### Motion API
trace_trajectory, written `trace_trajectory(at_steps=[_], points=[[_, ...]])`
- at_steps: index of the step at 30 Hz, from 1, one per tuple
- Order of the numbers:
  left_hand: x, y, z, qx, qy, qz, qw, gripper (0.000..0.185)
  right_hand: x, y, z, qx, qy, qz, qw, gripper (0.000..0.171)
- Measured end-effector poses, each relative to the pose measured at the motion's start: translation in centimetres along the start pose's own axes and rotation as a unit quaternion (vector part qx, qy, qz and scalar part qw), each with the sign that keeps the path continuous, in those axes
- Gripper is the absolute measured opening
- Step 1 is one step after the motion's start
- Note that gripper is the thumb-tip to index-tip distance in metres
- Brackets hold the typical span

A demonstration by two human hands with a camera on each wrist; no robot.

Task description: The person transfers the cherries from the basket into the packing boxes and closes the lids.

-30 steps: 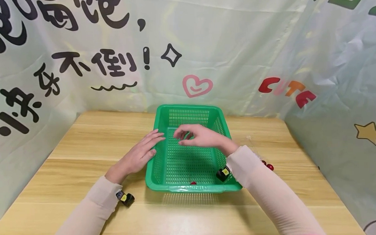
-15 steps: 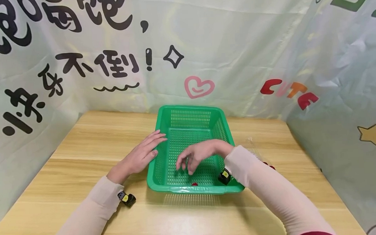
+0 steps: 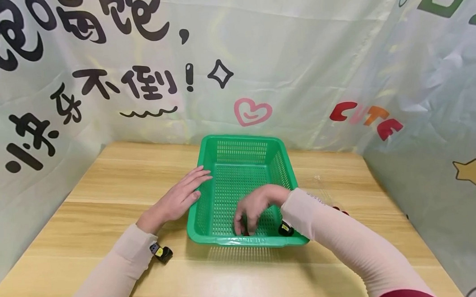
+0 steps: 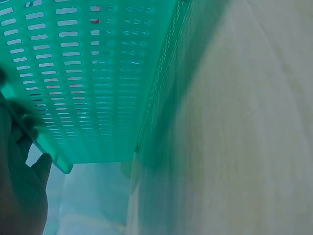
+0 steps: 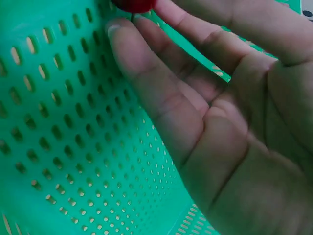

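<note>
Head view: two arms in pale sleeves reach forward over a wooden table (image 3: 102,187). The right hand (image 3: 254,209) dips wrist-high into a green basket (image 3: 242,144), fingers pointing down at the near wall. In the right wrist view its fingers (image 5: 161,93) are nearly straight, and their tips touch a small red fruit (image 5: 133,5) at the basket floor; whether they pinch it I cannot tell. The left hand (image 3: 179,197) lies flat and relaxed on the table, fingers straight, tips resting against the basket's left rim. More red fruit (image 3: 340,210) lies on the table just right of the right sleeve. Beyond hangs a printed curtain (image 3: 257,53).
</note>
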State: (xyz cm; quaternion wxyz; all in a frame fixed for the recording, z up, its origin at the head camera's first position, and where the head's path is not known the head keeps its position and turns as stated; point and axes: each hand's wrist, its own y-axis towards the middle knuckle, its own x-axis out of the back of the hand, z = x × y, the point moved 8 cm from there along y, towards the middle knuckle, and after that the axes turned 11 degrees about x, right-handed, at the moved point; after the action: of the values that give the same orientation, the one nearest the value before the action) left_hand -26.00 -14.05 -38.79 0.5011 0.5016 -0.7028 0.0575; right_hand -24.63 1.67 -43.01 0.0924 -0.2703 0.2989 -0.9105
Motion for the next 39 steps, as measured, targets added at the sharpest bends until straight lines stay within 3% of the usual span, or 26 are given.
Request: trace_trajectory(at_steps=[3, 9, 15, 20, 28, 39], points=[[-0.1, 0.0, 0.0, 0.0, 0.0, 0.0, 1.0, 0.043, -0.5, 0.1, 0.0, -0.007, 0.002, 0.011, 1.0, 0.03], [0.0, 0.0, -0.1, 0.0, 0.001, -0.001, 1.0, 0.042, -1.1, 0.1, 0.0, -0.017, 0.06, 0.015, 0.998, 0.026], [-0.1, 0.0, 0.0, 0.0, -0.001, -0.002, 1.0, 0.042, -0.4, 0.0, 0.3, 0.017, 0.069, -0.008, 0.997, 0.019], [-0.1, -0.1, 0.0, 0.0, -0.003, 0.001, 1.0, 0.042, 1.2, -0.3, 0.7, 0.047, 0.045, -0.072, 0.995, 0.014], [-0.1, 0.0, 0.0, 0.0, -0.004, 0.002, 1.0, 0.042, 3.4, -1.1, 1.7, 0.116, 0.024, -0.17, 0.978, 0.012], [-0.2, 0.1, 0.1, 0.01, -0.002, 0.009, 0.9999, 0.042, 5.4, -3.5, 2.9, 0.128, -0.049, -0.282, 0.95, 0.013]])
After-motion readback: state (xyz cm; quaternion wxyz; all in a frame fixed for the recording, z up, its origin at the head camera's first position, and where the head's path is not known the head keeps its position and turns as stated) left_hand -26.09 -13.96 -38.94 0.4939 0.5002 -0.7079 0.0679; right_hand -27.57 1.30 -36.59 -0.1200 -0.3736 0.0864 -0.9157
